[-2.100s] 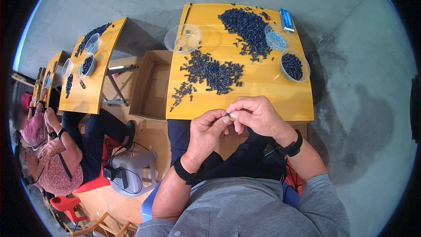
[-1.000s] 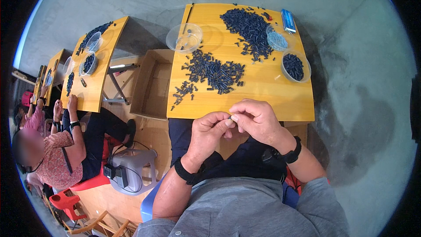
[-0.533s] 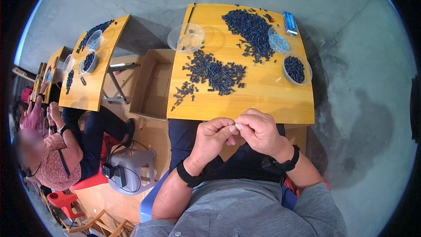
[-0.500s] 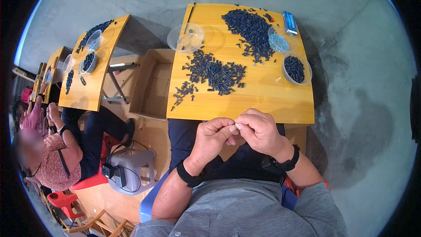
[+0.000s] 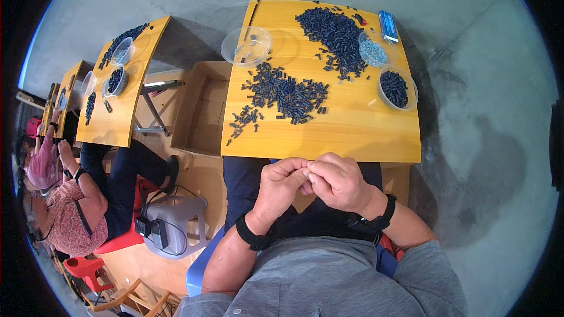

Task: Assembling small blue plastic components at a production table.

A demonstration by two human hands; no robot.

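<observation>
A wooden side table (image 5: 120,126) slants across the upper left of the frame, with an open cardboard box (image 5: 195,114) left of centre, a seated co-worker (image 5: 76,217) at the left, and a grey plastic stool (image 5: 187,214), a red stool (image 5: 85,268) and a wooden chair (image 5: 121,300) at the lower left.

Toward five o'clock, I can't see what, if anything, the left hand (image 5: 279,182) and right hand (image 5: 338,183) pinch; toward seven, the lower edge crops a wooden chair (image 5: 122,298).

No lettering can be read anywhere. Pale markings are carried by a small blue box (image 5: 387,26) at the worktop's (image 5: 352,132) edge, upper right of the frame, too small to be made out.
</observation>
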